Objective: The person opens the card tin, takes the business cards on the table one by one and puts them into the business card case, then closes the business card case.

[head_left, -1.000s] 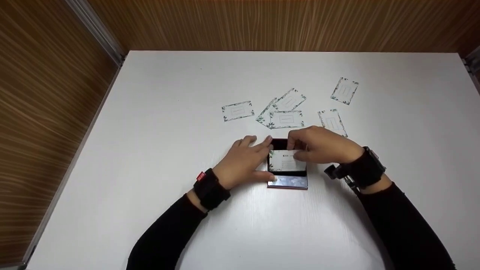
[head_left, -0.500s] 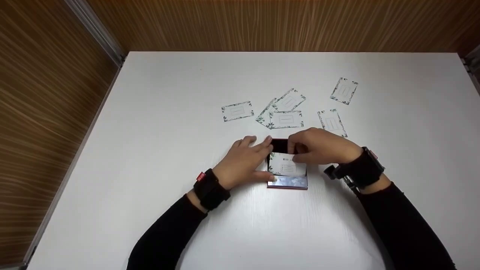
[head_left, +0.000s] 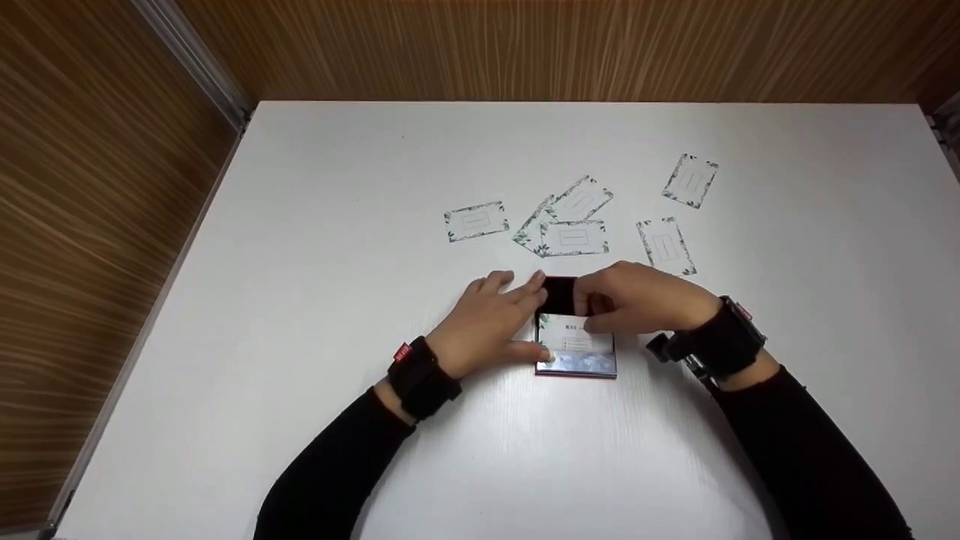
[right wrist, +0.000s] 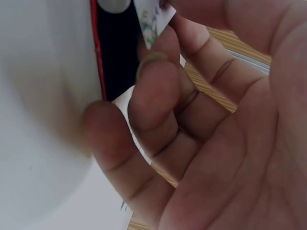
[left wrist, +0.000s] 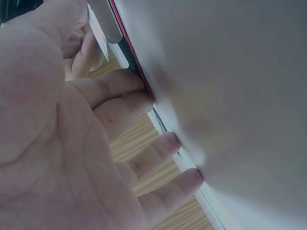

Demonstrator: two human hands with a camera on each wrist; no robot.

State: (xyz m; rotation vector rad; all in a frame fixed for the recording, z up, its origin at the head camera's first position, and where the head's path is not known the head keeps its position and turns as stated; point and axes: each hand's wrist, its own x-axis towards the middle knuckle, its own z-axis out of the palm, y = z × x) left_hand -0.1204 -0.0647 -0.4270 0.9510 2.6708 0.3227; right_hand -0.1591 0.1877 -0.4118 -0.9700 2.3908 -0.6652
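A small card case (head_left: 559,298) lies flat with its black inside upward, a red edge (left wrist: 129,43) and a shiny silvery band (head_left: 585,365) across its near end. My left hand (head_left: 489,324) rests at the case's left side, thumb on the band and forefinger at the far left corner. Its other fingers lie fairly straight against the table. My right hand (head_left: 645,300) pinches a white business card (head_left: 559,330) with a leaf pattern, between thumb and curled fingers. The near edge of that card meets the band and seems to go slightly under it. The right wrist view shows the card's corner (right wrist: 151,21).
Several leaf-bordered cards lie beyond the case: one at the left (head_left: 476,221), an overlapping group with a front card (head_left: 574,238), and two at the right, a nearer card (head_left: 666,244) and a farther card (head_left: 690,181). Wood-grain panels (head_left: 525,52) bound the white table.
My right hand has drawn the card toward the near end of the case, closing the black gap before the band. The left hand and the loose cards have stayed put.
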